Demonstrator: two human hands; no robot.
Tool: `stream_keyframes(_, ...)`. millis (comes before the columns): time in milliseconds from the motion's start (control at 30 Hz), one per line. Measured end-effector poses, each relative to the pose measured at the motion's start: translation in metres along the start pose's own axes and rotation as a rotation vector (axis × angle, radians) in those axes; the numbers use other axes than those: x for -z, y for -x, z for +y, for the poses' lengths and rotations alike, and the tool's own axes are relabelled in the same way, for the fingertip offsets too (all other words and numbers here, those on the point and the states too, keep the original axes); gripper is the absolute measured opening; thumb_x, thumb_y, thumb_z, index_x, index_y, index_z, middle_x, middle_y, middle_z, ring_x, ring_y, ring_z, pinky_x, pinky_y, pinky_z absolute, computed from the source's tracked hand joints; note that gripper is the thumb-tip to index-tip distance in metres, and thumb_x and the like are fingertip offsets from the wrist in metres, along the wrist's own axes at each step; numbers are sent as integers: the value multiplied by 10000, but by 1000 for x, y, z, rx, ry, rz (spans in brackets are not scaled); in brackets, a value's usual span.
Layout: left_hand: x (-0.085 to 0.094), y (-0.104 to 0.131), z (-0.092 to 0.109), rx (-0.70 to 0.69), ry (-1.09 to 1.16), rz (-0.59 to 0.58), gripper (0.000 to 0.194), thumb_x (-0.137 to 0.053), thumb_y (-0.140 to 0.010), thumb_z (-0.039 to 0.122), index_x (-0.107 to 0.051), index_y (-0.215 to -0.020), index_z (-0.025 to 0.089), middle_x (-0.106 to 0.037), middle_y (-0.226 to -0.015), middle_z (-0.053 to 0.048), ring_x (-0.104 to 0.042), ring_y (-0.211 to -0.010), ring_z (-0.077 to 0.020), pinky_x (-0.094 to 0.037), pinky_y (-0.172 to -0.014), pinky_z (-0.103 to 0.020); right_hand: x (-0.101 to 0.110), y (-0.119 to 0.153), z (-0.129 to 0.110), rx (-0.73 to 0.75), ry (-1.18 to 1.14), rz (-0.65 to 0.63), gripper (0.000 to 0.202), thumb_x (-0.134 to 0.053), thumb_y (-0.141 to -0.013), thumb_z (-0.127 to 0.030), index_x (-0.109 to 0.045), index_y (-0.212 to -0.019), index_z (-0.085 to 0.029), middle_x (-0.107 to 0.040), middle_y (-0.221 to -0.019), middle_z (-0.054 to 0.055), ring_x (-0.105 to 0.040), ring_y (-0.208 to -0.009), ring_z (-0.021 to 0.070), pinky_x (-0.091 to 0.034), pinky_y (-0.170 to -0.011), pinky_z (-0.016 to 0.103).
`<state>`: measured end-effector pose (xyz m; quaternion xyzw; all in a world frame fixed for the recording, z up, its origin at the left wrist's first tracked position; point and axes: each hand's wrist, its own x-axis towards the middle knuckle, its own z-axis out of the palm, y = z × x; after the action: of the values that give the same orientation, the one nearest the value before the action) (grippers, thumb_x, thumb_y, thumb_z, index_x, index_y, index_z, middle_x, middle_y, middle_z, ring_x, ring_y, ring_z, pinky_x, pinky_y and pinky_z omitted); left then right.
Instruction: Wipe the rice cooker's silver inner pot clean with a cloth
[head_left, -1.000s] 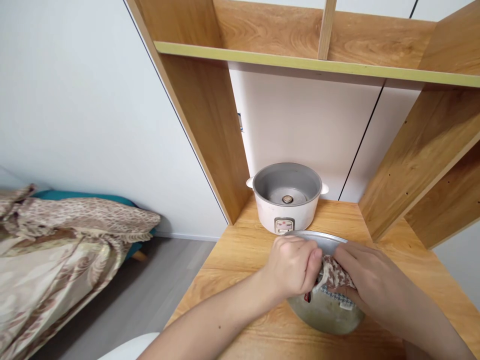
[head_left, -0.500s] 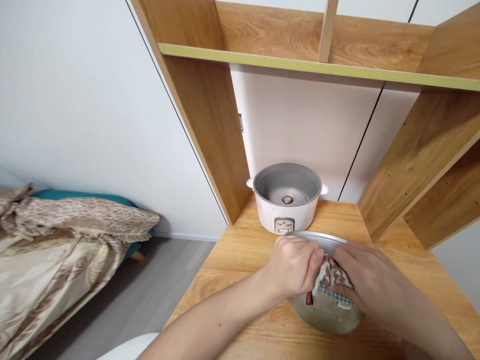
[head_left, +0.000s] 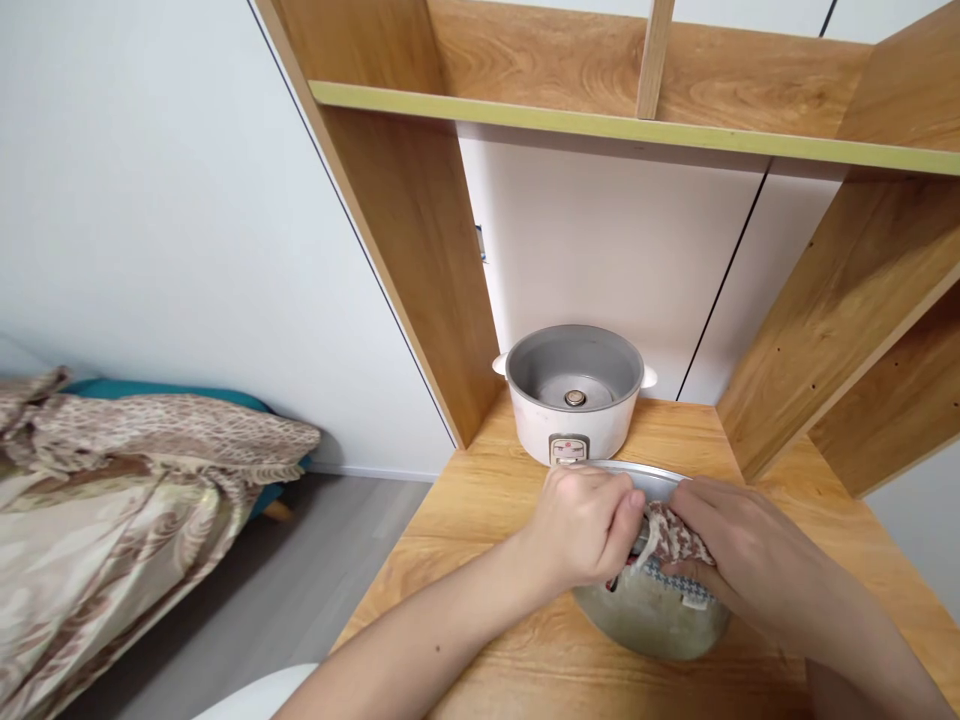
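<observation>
A silvery metal inner pot (head_left: 652,625) is tilted over the table, its outer side toward me. My left hand (head_left: 589,520) is closed over its rim at the left. My right hand (head_left: 742,540) presses a cloth (head_left: 679,540) over the rim and outer wall, fingers closed around it. Brown-and-white fleecy fabric, a blue checked strip and a white tag show on the cloth; part of a red label peeks out below my left hand. Just behind the pot stands a white rice cooker body (head_left: 574,430), lidless, with its round heating plate centre (head_left: 575,398) showing.
The wooden tabletop (head_left: 420,540) lies between upright wood panels, with a yellow-edged shelf (head_left: 562,115) above. At left is a bed with a patterned blanket (head_left: 187,430) beside grey flooring (head_left: 337,540). A white rounded edge (head_left: 255,695) shows at the bottom.
The cloth has shifted slightly right, away from my left thumb, and the red label is now mostly hidden. My hands and the pot have moved only a little.
</observation>
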<state>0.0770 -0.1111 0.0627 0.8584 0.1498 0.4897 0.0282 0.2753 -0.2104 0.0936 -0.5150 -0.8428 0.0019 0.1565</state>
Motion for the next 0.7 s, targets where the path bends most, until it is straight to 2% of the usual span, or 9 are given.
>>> stream_keyframes(200, 3, 0, 9, -24, -94, 10, 393, -414, -996, 220, -469, -607, 230, -508, -498, 21, -434, -429, -131, -305, -460, -309, -2, 3, 0, 8, -35, -12, 173, -660, -1036, -221, -503, -965, -240, -632, -925, 21, -616, -804, 217, -419, -690, 345)
stream_keyframes(433, 3, 4, 17, -109, -148, 30, 422, -394, -1012, 216, -521, -610, 221, -517, -513, 10, -434, -433, -145, -313, -456, -342, -2, 2, -12, 70, 25, 47, 298, -679, -892, -11, -487, -883, -239, -607, -841, -3, -589, -718, 199, -386, -636, 329)
stream_keyframes(700, 1, 3, 15, -78, -127, 32, 499, -328, -1077, 230, -501, -609, 219, -499, -492, 17, -426, -413, -132, -314, -458, -327, -1, -2, -15, 76, 46, 71, 288, -767, -868, -77, -522, -878, -229, -641, -834, 7, -623, -715, 210, -430, -624, 329)
